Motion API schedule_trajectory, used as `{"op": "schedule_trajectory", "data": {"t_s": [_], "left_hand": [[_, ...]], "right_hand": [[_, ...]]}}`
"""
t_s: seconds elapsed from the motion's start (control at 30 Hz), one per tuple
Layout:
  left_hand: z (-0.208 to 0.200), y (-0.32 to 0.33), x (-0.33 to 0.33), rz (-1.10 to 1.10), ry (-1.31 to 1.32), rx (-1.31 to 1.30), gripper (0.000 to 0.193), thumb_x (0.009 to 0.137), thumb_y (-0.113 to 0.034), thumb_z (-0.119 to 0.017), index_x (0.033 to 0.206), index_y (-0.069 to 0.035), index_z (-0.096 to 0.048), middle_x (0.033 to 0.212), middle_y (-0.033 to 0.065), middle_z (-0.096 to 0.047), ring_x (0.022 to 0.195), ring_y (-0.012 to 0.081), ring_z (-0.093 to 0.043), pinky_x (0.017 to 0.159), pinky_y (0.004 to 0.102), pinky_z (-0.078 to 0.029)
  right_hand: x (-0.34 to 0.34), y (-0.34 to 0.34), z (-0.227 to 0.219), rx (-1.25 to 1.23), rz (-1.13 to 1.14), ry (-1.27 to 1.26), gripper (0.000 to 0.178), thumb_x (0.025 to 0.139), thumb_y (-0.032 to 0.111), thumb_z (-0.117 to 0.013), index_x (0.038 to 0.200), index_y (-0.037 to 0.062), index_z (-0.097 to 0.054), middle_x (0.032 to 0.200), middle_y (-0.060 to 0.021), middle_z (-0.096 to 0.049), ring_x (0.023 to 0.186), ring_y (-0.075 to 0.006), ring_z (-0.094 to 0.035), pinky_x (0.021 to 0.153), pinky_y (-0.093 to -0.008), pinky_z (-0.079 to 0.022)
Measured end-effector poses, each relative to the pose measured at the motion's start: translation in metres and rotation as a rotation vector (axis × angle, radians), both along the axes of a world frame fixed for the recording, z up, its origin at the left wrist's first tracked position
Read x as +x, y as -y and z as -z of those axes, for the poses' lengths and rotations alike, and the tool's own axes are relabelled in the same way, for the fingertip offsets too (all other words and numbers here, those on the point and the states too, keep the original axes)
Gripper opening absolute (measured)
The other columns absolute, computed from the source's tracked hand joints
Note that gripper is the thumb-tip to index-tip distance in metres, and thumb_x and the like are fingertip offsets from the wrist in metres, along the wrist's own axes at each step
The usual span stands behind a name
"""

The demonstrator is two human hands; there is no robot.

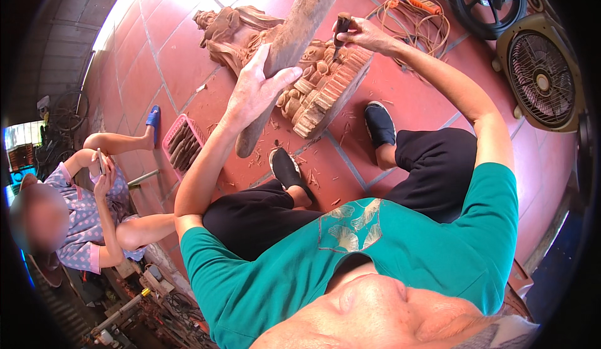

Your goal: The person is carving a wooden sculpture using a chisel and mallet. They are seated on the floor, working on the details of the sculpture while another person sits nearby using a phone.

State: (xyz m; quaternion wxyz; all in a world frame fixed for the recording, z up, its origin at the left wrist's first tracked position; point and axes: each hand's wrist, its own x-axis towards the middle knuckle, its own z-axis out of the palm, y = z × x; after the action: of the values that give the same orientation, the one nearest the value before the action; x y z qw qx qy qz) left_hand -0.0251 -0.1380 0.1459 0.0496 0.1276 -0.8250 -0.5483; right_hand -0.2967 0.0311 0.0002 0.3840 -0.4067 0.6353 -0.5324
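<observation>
Wooden club [305,25] fills the left fingers [259,56]; right fingers [352,37] grip a chisel [342,26] at a carving [322,80].

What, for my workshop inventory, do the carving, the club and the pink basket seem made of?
Carving: probably wood, reddish-brown and seemingly unvarnished; similar-coloured shavings lie near it.
Club: likely wood too, greyish-brown, unpolished-looking, with a mottled surface.
Basket: apparently plastic, uniformly bright pink, with a thin rim; finish unclear.
</observation>
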Motion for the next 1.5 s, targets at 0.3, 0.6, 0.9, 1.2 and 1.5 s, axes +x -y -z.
{"op": "schedule_trajectory", "data": {"t_s": [0.3,0.6,0.9,1.2,1.5], "left_hand": [[0.023,0.007,-0.009,0.130,0.218,-0.347,0.054,0.094,-0.037,-0.072,0.121,0.005,-0.052,0.107,0.0251,-0.068,0.102,0.0250,-0.067,0.089,0.0383,-0.052],[0.009,0.009,-0.001,0.009,0.213,-0.084,0.060,0.093,-0.037,-0.072,0.130,0.006,-0.050,0.113,0.0202,-0.068,0.106,0.0248,-0.065,0.095,0.0380,-0.049],[0.022,0.014,0.007,-0.001,0.159,-0.070,0.061,0.092,-0.036,-0.073,0.132,0.004,-0.052,0.114,0.0196,-0.068,0.107,0.0234,-0.064,0.095,0.0385,-0.050],[0.022,0.018,0.005,-0.008,0.154,-0.103,0.061,0.091,-0.037,-0.074,0.131,0.004,-0.053,0.110,0.0198,-0.070,0.104,0.0225,-0.066,0.094,0.0386,-0.051],[0.018,0.020,0.018,0.026,0.158,-0.248,0.066,0.087,-0.050,-0.074,0.124,0.002,-0.054,0.113,0.0239,-0.064,0.108,0.0338,-0.065,0.090,0.0451,-0.051]], "right_hand": [[0.007,0.008,-0.005,-0.031,-0.043,-0.269,0.027,0.098,0.014,-0.065,0.123,0.0066,-0.058,0.099,-0.0020,-0.067,0.097,-0.0138,-0.064,0.086,-0.0332,-0.055],[-0.009,-0.008,0.012,-0.015,0.124,0.006,0.030,0.098,0.024,-0.069,0.121,0.0077,-0.059,0.103,-0.0016,-0.067,0.088,-0.0082,-0.065,0.076,-0.0261,-0.056],[0.011,0.010,-0.007,0.051,0.035,-0.096,0.029,0.097,0.017,-0.069,0.123,0.0078,-0.060,0.102,-0.0007,-0.067,0.089,-0.0092,-0.063,0.077,-0.0273,-0.054],[0.015,0.024,-0.015,-0.044,-0.016,-0.408,0.039,0.096,0.018,-0.068,0.132,0.0065,-0.057,0.096,-0.0096,-0.068,0.089,-0.0191,-0.066,0.081,-0.0375,-0.054],[0.026,0.024,-0.007,-0.088,-0.047,-0.391,0.020,0.094,0.001,-0.065,0.114,0.0018,-0.063,0.092,-0.0040,-0.064,0.086,-0.0117,-0.057,0.075,-0.0315,-0.051]]}}
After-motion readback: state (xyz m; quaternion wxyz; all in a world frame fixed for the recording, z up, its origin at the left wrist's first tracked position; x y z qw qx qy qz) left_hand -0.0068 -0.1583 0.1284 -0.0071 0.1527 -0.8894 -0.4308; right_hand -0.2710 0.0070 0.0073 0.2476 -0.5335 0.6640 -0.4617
